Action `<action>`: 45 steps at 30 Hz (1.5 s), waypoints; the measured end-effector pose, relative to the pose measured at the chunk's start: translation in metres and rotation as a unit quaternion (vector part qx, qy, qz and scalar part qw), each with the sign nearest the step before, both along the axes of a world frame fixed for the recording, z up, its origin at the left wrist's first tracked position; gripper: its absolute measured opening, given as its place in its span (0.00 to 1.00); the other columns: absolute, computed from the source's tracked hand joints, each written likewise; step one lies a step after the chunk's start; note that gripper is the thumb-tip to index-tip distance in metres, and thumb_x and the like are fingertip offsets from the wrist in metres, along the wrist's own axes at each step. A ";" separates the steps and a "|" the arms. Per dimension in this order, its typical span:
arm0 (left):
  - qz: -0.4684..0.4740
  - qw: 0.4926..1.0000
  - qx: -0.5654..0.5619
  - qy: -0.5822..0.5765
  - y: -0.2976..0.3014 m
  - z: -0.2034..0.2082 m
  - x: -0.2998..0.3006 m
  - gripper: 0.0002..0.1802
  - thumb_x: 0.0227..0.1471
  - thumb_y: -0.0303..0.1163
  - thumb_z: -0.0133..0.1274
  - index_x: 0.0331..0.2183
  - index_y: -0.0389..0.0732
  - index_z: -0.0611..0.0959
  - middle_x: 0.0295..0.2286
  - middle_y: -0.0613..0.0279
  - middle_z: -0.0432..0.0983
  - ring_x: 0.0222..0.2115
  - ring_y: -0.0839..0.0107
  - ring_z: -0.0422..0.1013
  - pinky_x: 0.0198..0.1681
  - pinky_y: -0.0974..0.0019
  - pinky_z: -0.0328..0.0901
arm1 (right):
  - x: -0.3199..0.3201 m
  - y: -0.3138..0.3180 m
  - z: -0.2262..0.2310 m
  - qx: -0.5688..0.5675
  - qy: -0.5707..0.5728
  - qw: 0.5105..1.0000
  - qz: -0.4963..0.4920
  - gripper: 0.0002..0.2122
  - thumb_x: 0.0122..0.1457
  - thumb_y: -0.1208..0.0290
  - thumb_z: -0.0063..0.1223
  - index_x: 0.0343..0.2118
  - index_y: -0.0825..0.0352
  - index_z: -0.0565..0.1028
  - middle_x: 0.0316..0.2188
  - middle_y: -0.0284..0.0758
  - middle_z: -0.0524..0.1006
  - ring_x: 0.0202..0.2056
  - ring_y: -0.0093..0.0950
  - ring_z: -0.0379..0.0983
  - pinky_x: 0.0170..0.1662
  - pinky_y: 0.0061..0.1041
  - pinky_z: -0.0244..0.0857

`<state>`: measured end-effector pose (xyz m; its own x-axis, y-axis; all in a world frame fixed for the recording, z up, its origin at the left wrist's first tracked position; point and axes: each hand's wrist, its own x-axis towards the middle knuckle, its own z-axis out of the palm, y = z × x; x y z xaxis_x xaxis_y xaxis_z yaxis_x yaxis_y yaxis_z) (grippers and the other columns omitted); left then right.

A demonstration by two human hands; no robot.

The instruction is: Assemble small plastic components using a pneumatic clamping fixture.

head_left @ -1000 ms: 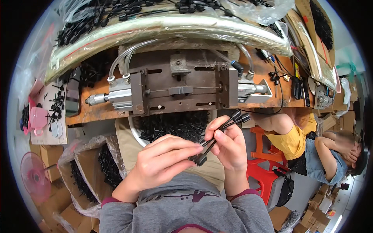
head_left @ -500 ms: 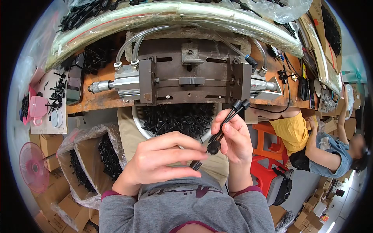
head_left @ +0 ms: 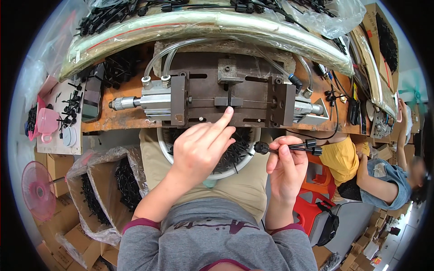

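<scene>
My left hand (head_left: 201, 147) reaches to the middle of a dark metal clamping fixture (head_left: 203, 70). Its index finger is stretched out, the tip at a thin black rod-shaped part (head_left: 229, 95) standing across the small grey jaw block (head_left: 220, 102). The other fingers are loosely bent, and the thumb is hidden. Between thumb and fingers, my right hand (head_left: 289, 169) pinches several black plastic stemmed pieces (head_left: 296, 147) with thick knobbed ends, held to the right and nearer than the fixture. Below the fixture a white-rimmed tub (head_left: 235, 170) holds many similar black pieces, partly covered by my left hand.
Cylinders (head_left: 156, 104) with clear air hoses (head_left: 149, 63) flank the fixture on the wooden bench (head_left: 113, 122). Plastic-wrapped rolls (head_left: 181, 26) lie behind it. At left are a lined carton (head_left: 101, 180) of black pieces and a pink fan (head_left: 40, 192); at right, a red stool (head_left: 307, 212) and another person (head_left: 384, 180).
My left hand has moved forward from beside the pieces to the fixture's middle, where a black part now stands. My right hand has shifted right, its bundle turned more level.
</scene>
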<state>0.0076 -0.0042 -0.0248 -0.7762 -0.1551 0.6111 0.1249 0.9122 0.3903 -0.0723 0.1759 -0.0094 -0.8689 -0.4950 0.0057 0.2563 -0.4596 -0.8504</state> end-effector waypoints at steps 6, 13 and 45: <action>0.030 0.998 -0.039 -0.029 0.000 0.005 -0.008 0.13 0.34 0.31 0.65 0.28 0.39 0.82 0.42 0.59 0.78 0.20 0.73 0.72 0.24 0.73 0.66 | 0.000 0.001 -0.003 -0.002 0.000 1.000 0.007 0.07 0.60 0.78 0.50 0.40 0.73 0.72 0.35 0.45 0.77 0.21 0.27 0.73 0.23 0.21 0.67; 0.047 0.997 -0.043 -0.049 0.002 0.011 -0.007 0.14 0.32 0.31 0.66 0.27 0.41 0.83 0.42 0.61 0.79 0.17 0.73 0.70 0.22 0.73 0.65 | 0.001 0.000 -0.003 -0.001 0.001 1.000 0.004 0.06 0.60 0.80 0.49 0.40 0.73 0.72 0.35 0.44 0.77 0.21 0.27 0.73 0.24 0.22 0.68; -0.017 0.997 0.061 -0.051 0.015 0.018 0.015 0.13 0.42 0.17 0.59 0.35 0.32 0.80 0.49 0.53 0.72 0.44 0.60 0.73 0.43 0.63 0.68 | 0.003 0.003 -0.008 -0.078 0.016 0.997 -0.013 0.09 0.64 0.73 0.47 0.43 0.72 0.72 0.38 0.37 0.75 0.31 0.22 0.75 0.35 0.21 0.72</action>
<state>0.0229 0.0104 -0.0073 -0.8391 -0.1958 0.5075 0.1101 0.8525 0.5110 -0.0697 0.1785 -0.0170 -0.8799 -0.4626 0.1086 0.2158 -0.5927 -0.7760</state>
